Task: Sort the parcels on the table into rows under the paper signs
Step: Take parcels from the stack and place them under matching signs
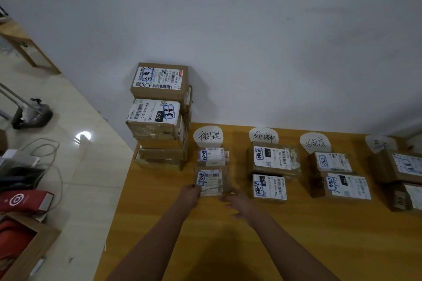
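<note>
A plain white wall (228,18) fills the view from ten o'clock round to three o'clock, evenly and dimly lit. Beneath it, from four to seven o'clock, a yellow-orange wooden table (296,246) stands against the wall. Pale glossy floor tiles (91,201) spread from seven to ten o'clock, with a round bright glare (83,136) at nine o'clock. At ten o'clock stands light wooden furniture (22,45), only partly in view. Below it sits a dark stand foot (32,116) with a metal pole. Grey cables (49,150) loop over the tiles, and a red item (22,201) and a cardboard box (34,253) lie at eight o'clock.
</note>
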